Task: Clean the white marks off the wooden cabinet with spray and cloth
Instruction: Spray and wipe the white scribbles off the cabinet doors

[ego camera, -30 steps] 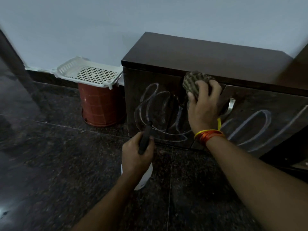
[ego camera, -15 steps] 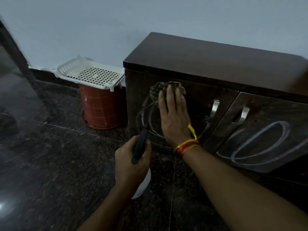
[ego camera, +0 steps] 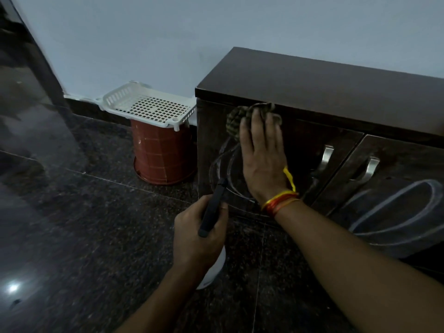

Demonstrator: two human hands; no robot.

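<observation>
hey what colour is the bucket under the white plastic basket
Reddish-brown with a faint square grid pattern; the head view shows the round plastic bucket clearly.

The dark brown cabinet (ego camera: pixel 312 75) is showing white loops (ego camera: pixel 433 188). The cloth (ego camera: pixel 236 121) is looking green with dark stripes. The spray bottle (ego camera: pixel 212 212) is showing white and black. The red bucket (ego camera: pixel 161 157) is wearing squares.

The right hand (ego camera: pixel 263 164) lies flat, fingers straight, pressing the cloth (ego camera: pixel 236 121), arm stretched forward; the left hand (ego camera: pixel 195 236) grips the spray bottle (ego camera: pixel 212 212).
</observation>
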